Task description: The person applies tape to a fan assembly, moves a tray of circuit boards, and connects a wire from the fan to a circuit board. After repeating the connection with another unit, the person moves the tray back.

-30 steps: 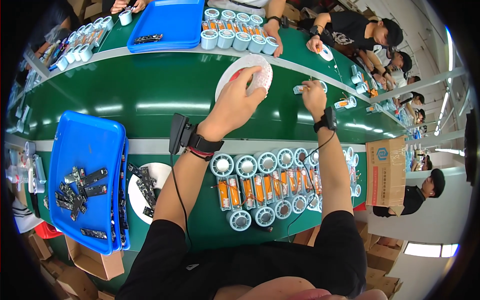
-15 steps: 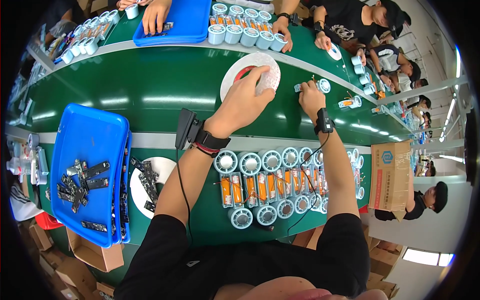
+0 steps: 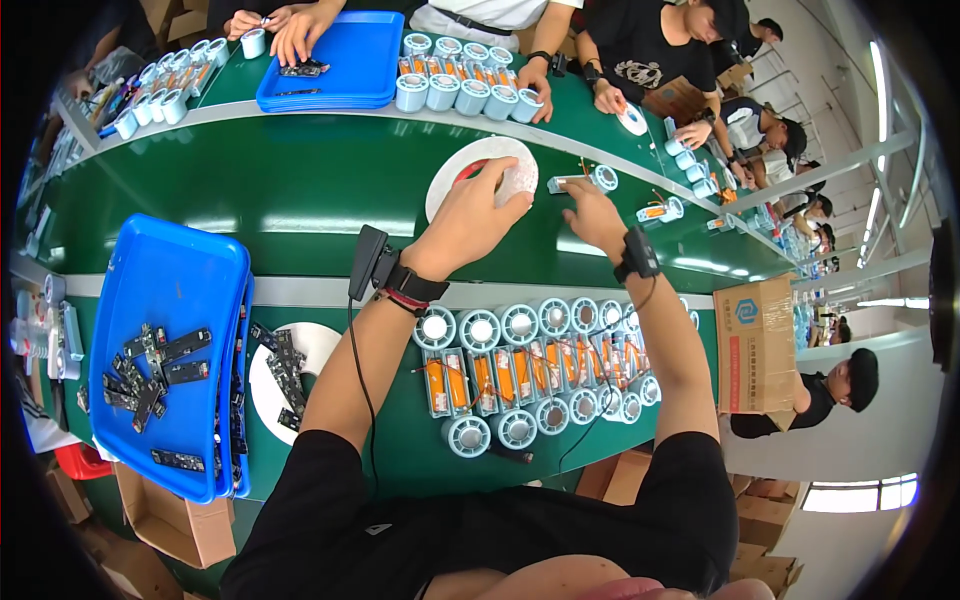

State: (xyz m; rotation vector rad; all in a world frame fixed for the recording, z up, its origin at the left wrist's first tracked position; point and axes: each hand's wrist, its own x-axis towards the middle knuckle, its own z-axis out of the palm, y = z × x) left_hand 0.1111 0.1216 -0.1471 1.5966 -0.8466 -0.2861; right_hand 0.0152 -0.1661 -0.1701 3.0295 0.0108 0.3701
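My left hand grips a wide white roll, apparently of tape or labels, with red showing at its core. Its fingers and thumb curl over the roll, partly hiding the centre. To the right, my right hand reaches over the green surface, thumb and fingers apart. Its fingertips are at the near edge of a light blue unit with a round end and an orange part; whether they touch cannot be told. Below my forearms, several similar units stand in a row, with orange cells and thin wires between round ends.
A blue tray with black circuit boards stands at left, beside a white disc with more boards. More units lie farther right. Across the green belt, co-workers handle parts near blue trays. A cardboard box stands at right.
My right hand has loosened from the light blue unit and drawn back slightly toward me. My left hand stays on the roll. The whole view has shifted a little.
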